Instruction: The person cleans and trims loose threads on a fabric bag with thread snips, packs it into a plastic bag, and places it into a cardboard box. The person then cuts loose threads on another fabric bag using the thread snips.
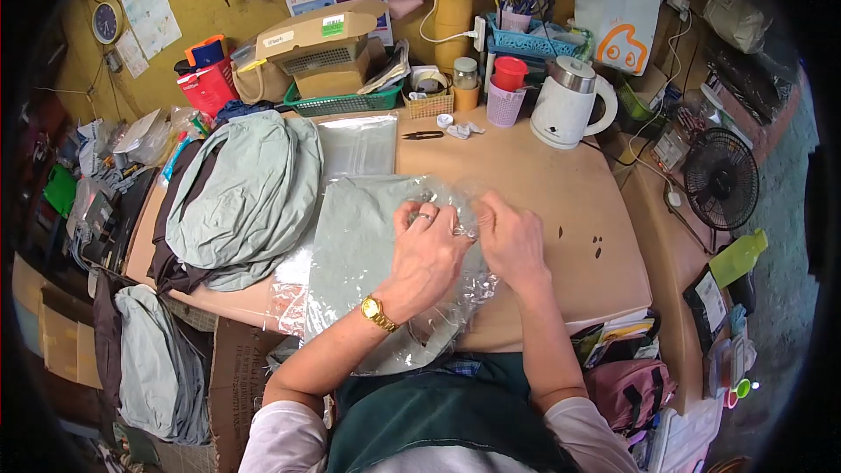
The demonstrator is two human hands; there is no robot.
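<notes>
A folded grey-green cloth [355, 223] lies in a clear plastic bag [477, 289] at the table's front edge. My left hand [429, 250], with a ring and a gold watch on its wrist, has its fingers curled on the bag's crumpled upper right part. Close beside it, my right hand [510, 238] pinches the same plastic with bent fingers. The two hands almost touch. Left of the bag is a heap of grey-green cloth [250, 193]. Flat clear plastic bags [363, 144] lie behind the bagged cloth.
Small black scissors [423, 135] lie at the table's back, near a white kettle [561, 105], a purple cup [504, 105] and a green basket [342, 105]. A black fan [720, 179] stands at the right. More grey cloth [158, 363] hangs at the lower left.
</notes>
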